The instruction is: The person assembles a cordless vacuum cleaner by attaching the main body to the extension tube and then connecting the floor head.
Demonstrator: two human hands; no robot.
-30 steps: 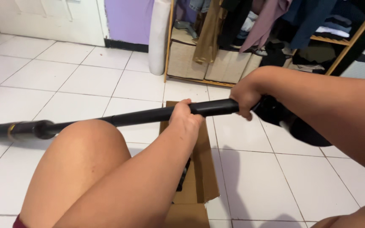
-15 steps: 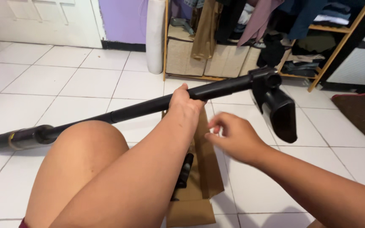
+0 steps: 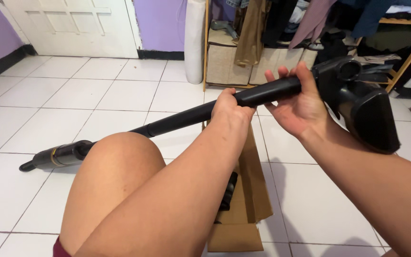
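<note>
Hands: two, both bare, both on one pole.
Left hand [image 3: 233, 107]: gripping over the black tube [image 3: 186, 116], fingers curling tight around it.
Right hand [image 3: 297, 102]: cupping the tube's upper end from beneath, palm showing, fingers wrapping loosely.
Black tube: one, slanting above the bare knee [image 3: 120, 157], its gold-banded end [image 3: 55, 156] lying down near the white tiled floor [image 3: 34, 100].
Handle block [image 3: 362, 102]: one, black, sitting at the tube's upper end.
Cardboard box [image 3: 243, 209]: one, lying open on the floor below the forearms, one dark part [image 3: 228, 191] showing inside.
Clothes rack [image 3: 310, 33]: one, wooden, standing behind.
</note>
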